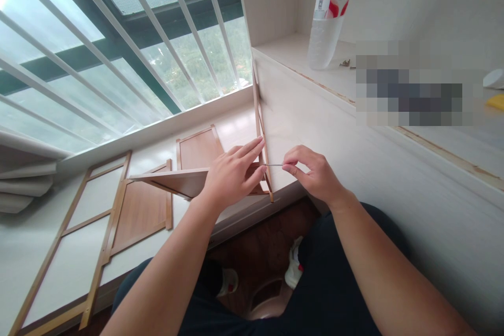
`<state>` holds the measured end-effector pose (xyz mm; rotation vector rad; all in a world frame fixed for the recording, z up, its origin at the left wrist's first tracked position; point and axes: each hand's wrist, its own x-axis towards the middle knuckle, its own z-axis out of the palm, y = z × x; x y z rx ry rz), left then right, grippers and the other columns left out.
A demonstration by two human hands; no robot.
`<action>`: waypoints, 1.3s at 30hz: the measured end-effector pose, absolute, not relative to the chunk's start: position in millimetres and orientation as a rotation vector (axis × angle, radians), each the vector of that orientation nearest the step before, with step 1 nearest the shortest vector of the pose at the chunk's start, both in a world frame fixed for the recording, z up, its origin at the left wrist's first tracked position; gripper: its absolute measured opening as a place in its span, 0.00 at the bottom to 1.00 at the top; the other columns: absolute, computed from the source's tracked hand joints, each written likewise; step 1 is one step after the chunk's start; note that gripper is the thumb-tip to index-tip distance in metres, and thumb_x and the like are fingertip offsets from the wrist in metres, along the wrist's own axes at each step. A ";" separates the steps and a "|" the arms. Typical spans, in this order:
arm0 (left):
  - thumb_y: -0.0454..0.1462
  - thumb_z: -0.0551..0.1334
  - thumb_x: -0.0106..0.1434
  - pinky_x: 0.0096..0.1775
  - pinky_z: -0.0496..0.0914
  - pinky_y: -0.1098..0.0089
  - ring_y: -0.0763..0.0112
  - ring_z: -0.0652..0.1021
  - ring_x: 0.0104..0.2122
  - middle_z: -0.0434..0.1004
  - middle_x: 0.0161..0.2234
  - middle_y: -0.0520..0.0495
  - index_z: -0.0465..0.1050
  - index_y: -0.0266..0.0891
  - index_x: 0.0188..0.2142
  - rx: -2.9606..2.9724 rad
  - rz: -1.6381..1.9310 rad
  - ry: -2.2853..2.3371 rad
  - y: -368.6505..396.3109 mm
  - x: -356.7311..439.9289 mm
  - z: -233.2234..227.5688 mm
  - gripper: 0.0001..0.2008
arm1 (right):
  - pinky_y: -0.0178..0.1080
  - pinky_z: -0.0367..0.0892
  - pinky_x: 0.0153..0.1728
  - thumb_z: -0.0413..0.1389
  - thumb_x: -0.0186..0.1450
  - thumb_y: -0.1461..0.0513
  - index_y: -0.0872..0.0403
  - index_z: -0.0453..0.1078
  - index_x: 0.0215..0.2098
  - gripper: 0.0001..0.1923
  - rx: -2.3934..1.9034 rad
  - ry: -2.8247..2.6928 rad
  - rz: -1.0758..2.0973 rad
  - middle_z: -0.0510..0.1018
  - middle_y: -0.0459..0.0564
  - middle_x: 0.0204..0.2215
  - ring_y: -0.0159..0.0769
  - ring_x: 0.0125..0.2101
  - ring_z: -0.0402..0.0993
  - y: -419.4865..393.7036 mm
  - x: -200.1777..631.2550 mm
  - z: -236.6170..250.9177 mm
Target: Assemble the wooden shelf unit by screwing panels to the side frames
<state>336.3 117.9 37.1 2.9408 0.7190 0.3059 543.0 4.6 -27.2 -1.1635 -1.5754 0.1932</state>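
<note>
Now both hands pinch a thin metal rod (274,165) (silvery, straight, horizontal).

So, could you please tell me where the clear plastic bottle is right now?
In the head view, the clear plastic bottle stands upright at the upper right, on the pale shelf by the window corner, above and beyond both hands.

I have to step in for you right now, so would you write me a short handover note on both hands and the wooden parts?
Left hand: pressed on the wooden panel, holding it level against the upright frame.
Right hand: pinching a thin metal tool at the joint where panel and frame meet.
Lying flat on the sill: a long ladder-like frame, a brown board and another board.
Done: one panel set against the frame.
Left: the joint looks unfinished; flat parts unattached.
</note>
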 end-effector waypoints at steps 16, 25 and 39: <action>0.50 0.50 0.74 0.63 0.68 0.54 0.55 0.71 0.64 0.59 0.72 0.51 0.58 0.45 0.73 2.948 0.317 0.696 118.6 335.9 36.4 0.31 | 0.48 0.73 0.47 0.58 0.73 0.62 0.47 0.76 0.42 0.05 -1.167 -1.636 -0.019 0.81 0.53 0.41 0.44 0.43 0.76 4.8 542.1 -30.2; 0.50 0.50 0.74 0.62 0.69 0.55 0.54 0.71 0.64 0.59 0.72 0.51 0.57 0.46 0.73 2.952 0.308 0.702 118.1 335.8 36.5 0.31 | 0.39 0.71 0.32 0.60 0.72 0.54 0.51 0.76 0.36 0.11 -1.235 -1.302 0.435 0.78 0.45 0.24 0.35 0.26 0.75 3.3 529.2 -33.1; 0.50 0.50 0.74 0.62 0.69 0.54 0.54 0.72 0.63 0.60 0.72 0.50 0.58 0.46 0.73 2.957 0.312 0.710 117.8 336.4 36.9 0.31 | 0.36 0.67 0.25 0.62 0.68 0.47 0.53 0.72 0.31 0.18 -1.205 -1.004 0.754 0.75 0.43 0.19 0.32 0.20 0.68 3.6 532.2 -27.6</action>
